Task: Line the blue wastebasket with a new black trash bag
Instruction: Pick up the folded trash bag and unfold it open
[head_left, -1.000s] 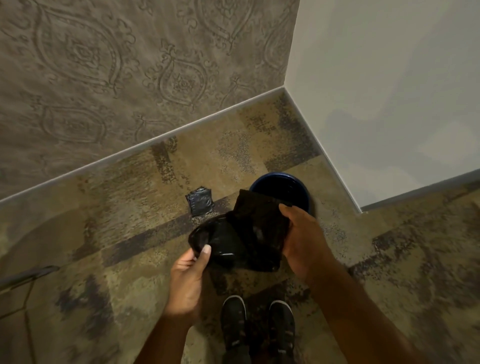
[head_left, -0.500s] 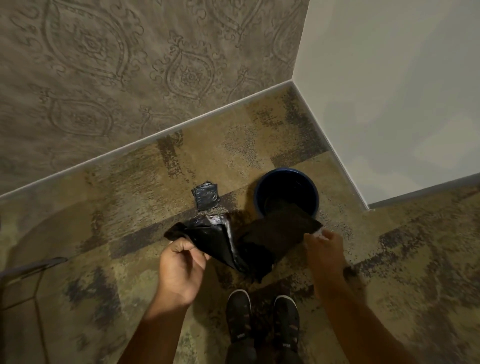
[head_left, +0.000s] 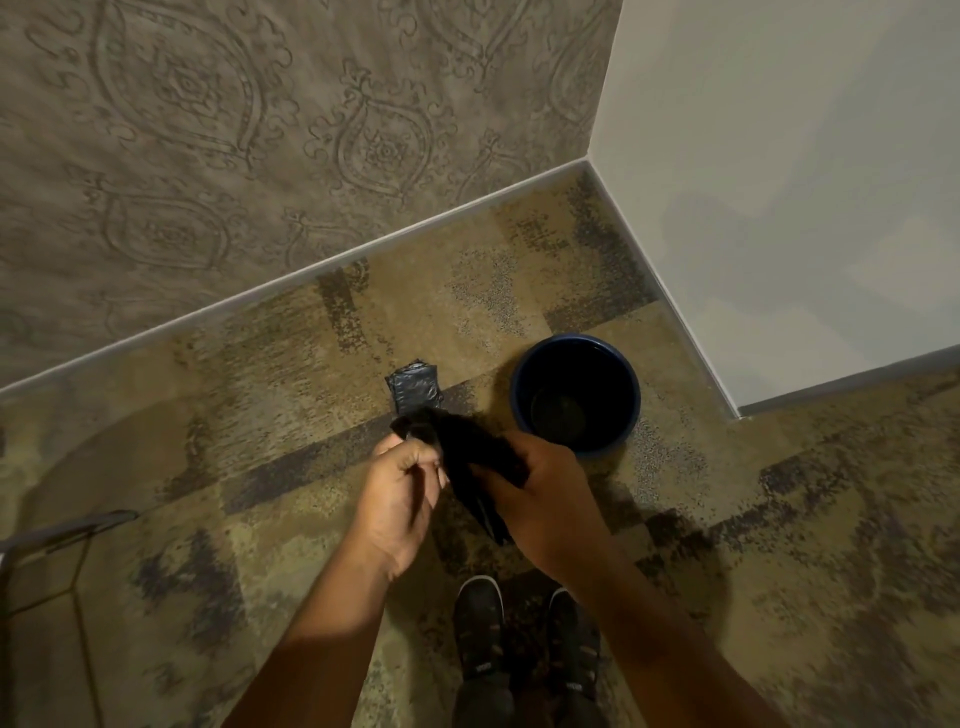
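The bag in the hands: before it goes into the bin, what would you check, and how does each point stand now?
1. Both hands grip the bag: ok; left hand and right hand are closed on it.
2. Bag opened out: not ok; it is bunched between the hands.
3. Bag mouth found: cannot tell.
4. Bin upright, with nothing seen inside: ok.
5. Bin within reach: likely ok; it stands just beyond the right hand.
6. Folded bag on the carpet clear of the bin: ok.

Patterned carpet (head_left: 260, 405): blue wastebasket (head_left: 575, 395) upright nr corner, folded bag (head_left: 415, 387) beside, shoes (head_left: 524, 634)
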